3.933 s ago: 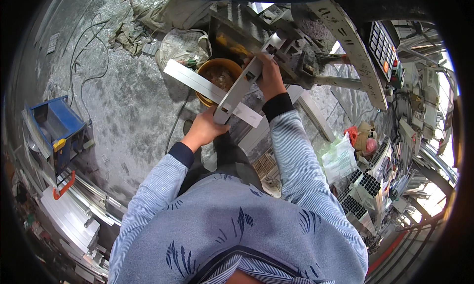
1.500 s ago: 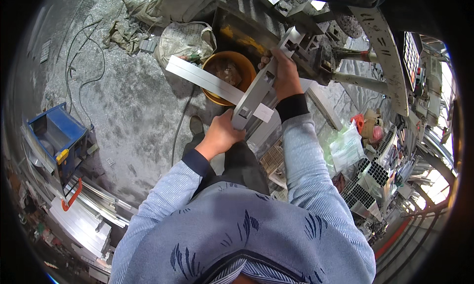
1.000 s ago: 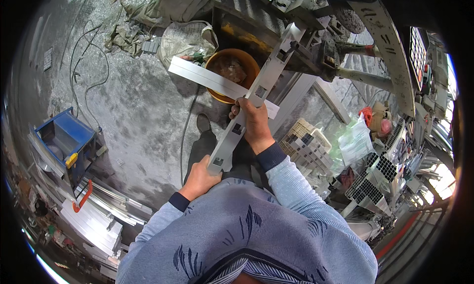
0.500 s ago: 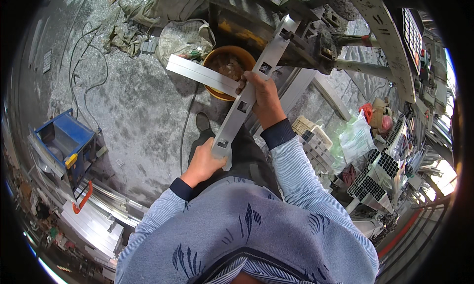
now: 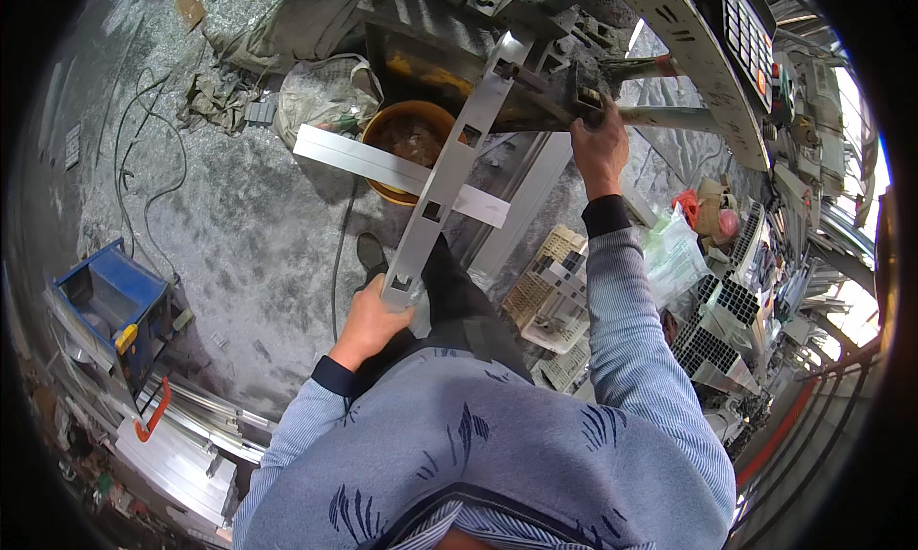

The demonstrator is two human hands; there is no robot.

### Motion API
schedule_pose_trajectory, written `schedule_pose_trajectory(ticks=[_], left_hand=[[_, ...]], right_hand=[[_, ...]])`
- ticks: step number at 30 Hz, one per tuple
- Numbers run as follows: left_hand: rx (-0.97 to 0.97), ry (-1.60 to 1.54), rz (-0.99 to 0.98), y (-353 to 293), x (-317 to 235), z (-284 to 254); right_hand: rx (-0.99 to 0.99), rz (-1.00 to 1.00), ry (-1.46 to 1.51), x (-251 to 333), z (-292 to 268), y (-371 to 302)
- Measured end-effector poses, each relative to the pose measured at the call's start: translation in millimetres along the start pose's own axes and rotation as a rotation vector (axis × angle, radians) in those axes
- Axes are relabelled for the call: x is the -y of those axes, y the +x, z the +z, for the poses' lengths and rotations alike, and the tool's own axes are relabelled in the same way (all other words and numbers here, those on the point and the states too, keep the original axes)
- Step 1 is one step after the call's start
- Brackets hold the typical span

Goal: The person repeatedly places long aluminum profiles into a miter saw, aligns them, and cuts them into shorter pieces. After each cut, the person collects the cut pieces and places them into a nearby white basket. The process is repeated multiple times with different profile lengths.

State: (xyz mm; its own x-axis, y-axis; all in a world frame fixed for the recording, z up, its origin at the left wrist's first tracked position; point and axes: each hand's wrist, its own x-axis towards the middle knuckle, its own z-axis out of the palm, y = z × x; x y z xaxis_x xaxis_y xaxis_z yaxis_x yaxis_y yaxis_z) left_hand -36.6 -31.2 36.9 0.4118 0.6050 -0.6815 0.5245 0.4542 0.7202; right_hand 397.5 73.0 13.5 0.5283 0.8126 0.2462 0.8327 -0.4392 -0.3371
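Note:
My left hand is closed around the near end of a long silver metal profile with several rectangular cutouts. Its far end rests at the dark machine. A shorter flat silver bar lies crosswise under the profile, sticking out on both sides. My right hand is off the profile, at a dark block on the machine's right side, fingers curled against it. What those fingers grip is hidden. Below the bar stands a yellow-rimmed bucket with brownish contents.
Pale rails lie right of the bucket, near a beige plastic basket. A blue metal-framed stand is at the left. A black cable runs along the floor. A whitish sack slumps beside the bucket.
My right hand has let go of the profile and bar and moved right to the machine's dark block. My left hand keeps the profile's near end. The view has shifted slightly.

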Motion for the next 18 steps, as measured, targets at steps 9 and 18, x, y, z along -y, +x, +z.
schedule_pose_trajectory(ticks=[9,18], left_hand=[[-0.046,0.043,0.046,2,5,3],[-0.022,0.021,-0.008,1,8,2]], right_hand=[[0.23,0.107,-0.271,5,-3,8],[0.268,0.092,-0.102,27,-13,-15]])
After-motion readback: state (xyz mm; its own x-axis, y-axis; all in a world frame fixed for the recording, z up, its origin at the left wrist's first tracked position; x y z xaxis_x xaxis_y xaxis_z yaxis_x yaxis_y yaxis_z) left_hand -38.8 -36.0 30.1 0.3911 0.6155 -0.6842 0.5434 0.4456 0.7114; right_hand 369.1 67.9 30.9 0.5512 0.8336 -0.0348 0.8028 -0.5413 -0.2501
